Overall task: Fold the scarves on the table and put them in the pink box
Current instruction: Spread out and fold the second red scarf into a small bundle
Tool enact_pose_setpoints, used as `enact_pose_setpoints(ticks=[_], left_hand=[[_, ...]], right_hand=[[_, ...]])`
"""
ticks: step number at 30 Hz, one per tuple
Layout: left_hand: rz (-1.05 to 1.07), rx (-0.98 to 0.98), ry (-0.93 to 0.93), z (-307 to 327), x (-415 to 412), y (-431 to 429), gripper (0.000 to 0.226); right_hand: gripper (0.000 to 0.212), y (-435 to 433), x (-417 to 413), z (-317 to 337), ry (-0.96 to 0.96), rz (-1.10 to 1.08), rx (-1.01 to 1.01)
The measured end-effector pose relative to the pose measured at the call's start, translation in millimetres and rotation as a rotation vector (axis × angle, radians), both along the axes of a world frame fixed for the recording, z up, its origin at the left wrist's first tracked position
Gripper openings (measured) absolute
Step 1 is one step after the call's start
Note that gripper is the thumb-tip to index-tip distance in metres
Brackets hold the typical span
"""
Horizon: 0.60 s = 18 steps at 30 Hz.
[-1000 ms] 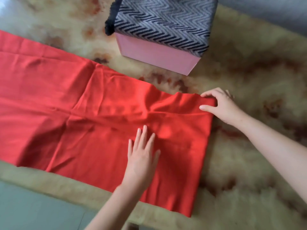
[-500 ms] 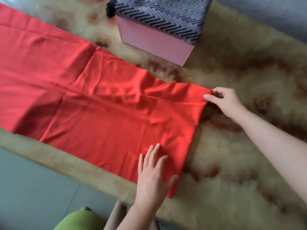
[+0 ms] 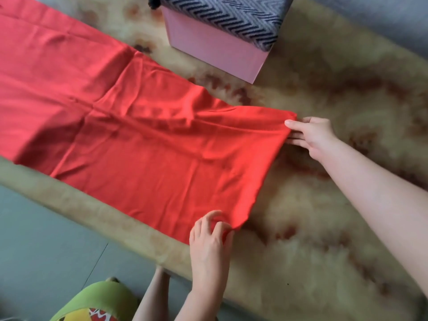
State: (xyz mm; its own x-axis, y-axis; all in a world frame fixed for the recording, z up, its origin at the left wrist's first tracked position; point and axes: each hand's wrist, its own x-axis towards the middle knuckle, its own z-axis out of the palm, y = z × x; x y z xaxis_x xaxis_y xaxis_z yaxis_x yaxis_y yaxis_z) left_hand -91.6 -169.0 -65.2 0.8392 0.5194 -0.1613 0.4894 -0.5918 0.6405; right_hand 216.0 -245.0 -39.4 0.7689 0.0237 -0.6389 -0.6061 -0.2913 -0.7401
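Head view, item: red scarf (image 3: pixel 150 140). Location: spread flat along mottled tabletop (image 3: pixel 324 239), short end to the right; pink box (image 3: pixel 215 49) near far edge, apart, grey chevron scarf (image 3: pixel 231 12) at its top. Handling, judged: thin, light, limp, probably slippery; best taken by both corners of short end. Left hand (image 3: pixel 208 246): fingers curled, pinching near corner. Right hand (image 3: pixel 312 135): thumb above, fingers beneath, pinching far corner. Appearance: plain red, faint crosswise creases, ripples toward held end.
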Motion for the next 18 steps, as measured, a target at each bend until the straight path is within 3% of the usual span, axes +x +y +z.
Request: enact_pose_setpoints(ticks=[3,6,10,16,18], left_hand=[[0.038,-0.063,-0.046,10.0,-5.4,-3.0,0.017],[0.159,-0.155,0.030,25.5,-8.5,1.3,0.010],[0.134,-0.300,0.085,34.5,-5.4,12.3,0.050],[0.035,-0.216,0.074,24.6,-8.5,15.0,0.010],[0.039,-0.190,0.027,26.1,-9.8,11.5,0.017]], right_hand=[[0.027,0.8,4.7,-0.2,0.011,-0.037,0.010],[0.015,0.2,5.0,-1.2,0.089,0.003,0.047],[0.011,0.1,1.4,0.5,0.149,0.034,0.034],[0.016,-4.6,-2.2,2.4,0.166,0.046,0.043],[0.011,-5.5,-4.7,4.5,0.155,0.032,0.049]])
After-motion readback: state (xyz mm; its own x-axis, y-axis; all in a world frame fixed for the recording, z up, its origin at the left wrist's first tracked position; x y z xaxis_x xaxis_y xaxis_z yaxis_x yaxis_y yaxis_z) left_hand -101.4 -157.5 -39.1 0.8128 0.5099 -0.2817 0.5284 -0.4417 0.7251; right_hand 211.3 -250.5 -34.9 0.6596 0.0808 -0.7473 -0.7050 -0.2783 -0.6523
